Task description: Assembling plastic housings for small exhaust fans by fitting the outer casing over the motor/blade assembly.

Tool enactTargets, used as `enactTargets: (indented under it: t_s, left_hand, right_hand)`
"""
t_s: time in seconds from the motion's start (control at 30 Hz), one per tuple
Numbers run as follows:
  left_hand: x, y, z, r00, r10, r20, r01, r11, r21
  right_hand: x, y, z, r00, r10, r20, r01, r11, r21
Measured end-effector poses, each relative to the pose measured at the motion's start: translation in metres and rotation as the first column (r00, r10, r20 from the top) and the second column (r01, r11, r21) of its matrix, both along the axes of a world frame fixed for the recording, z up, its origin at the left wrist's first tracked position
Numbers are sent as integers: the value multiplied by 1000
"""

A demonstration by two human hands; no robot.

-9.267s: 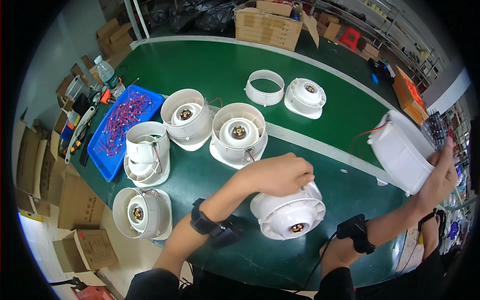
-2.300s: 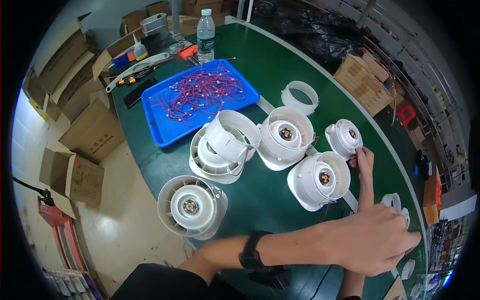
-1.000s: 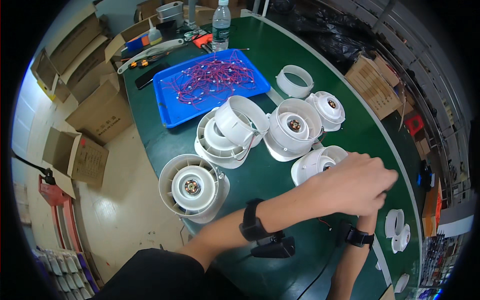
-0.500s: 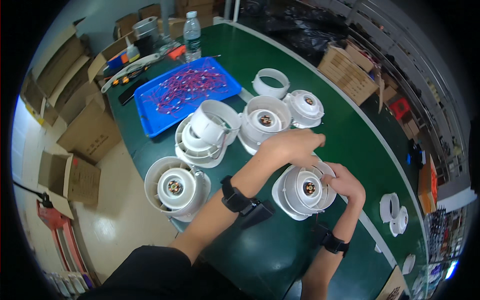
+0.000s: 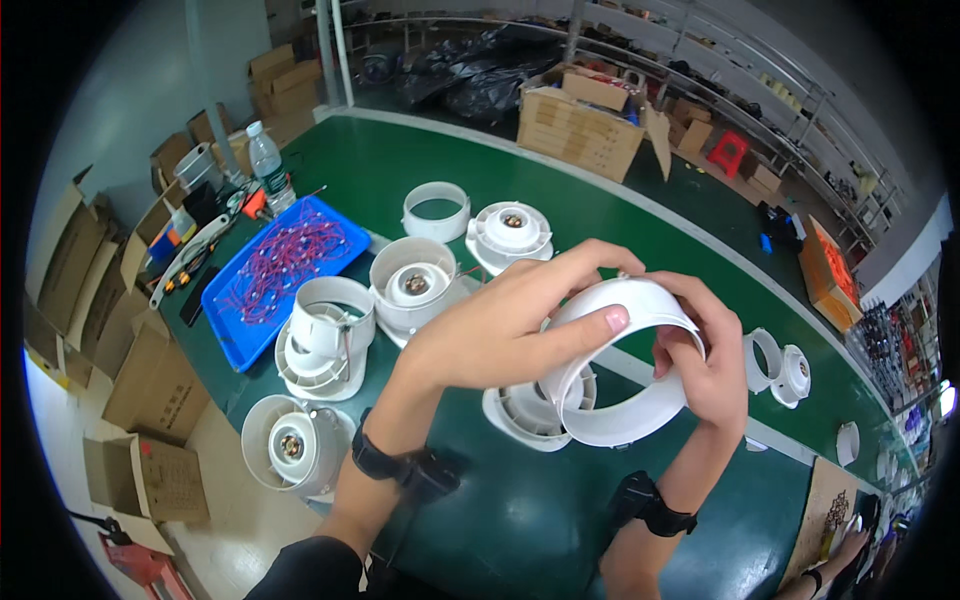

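Note:
A white plastic ring [image 5: 632, 418] is tilted up above the table, held between my two hands. My left hand [image 5: 500, 325] grips its upper left side, thumb on the outer wall. At the right side, my right hand [image 5: 715, 370] has its fingers wrapped over the wall. Behind and below the ring, a white fan base [image 5: 515, 410] with vanes sits on the table, partly hidden by ring and hand. Left of my hands stand several white fan housings, among them one with a copper-wound motor [image 5: 415, 283] and one with a loose ring [image 5: 335, 310] tilted on top.
A blue tray [image 5: 235, 345] of red and purple wires lies left, near a water bottle [image 5: 267, 160]. Another white ring [image 5: 436, 215] and a motor unit [image 5: 510, 235] stand farther back. More white parts [image 5: 793, 375] lie right. Another person's hand [image 5: 850, 545] shows at lower right.
The white ring has come up off the fan base and is now in both hands, tilted. My view has swung to the right.

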State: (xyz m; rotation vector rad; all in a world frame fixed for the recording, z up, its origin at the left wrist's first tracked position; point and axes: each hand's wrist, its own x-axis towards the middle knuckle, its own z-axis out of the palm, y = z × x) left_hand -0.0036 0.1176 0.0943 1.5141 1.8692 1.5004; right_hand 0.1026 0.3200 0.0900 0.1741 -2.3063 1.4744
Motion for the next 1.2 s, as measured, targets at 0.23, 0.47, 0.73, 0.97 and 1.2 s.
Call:
enactTargets:
  t_s: [0.23,0.47,0.73,0.97,1.2]
  left_hand:
    - [33,21,4,961,190,200,-256,882,395]
    - [28,-10,12,934,355,37,-324,801,504]
    - [30,-20,15,949,266,-170,-134,828,545]
    - [47,-17,20,938,320,-131,-199,809,554]
    - [66,-30,27,939,330,-98,-212,779,589]
  right_hand:
    - [4,-4,-5,804,-209,-557,315,944,101]
    - [17,-23,6,910,165,-381,-160,986,45]
    - [31,-61,26,934,12,-357,37,991,132]
    - [35,-69,24,868,-92,-489,158,983,96]
    - [39,-79,20,846,13,-533,50,993,104]
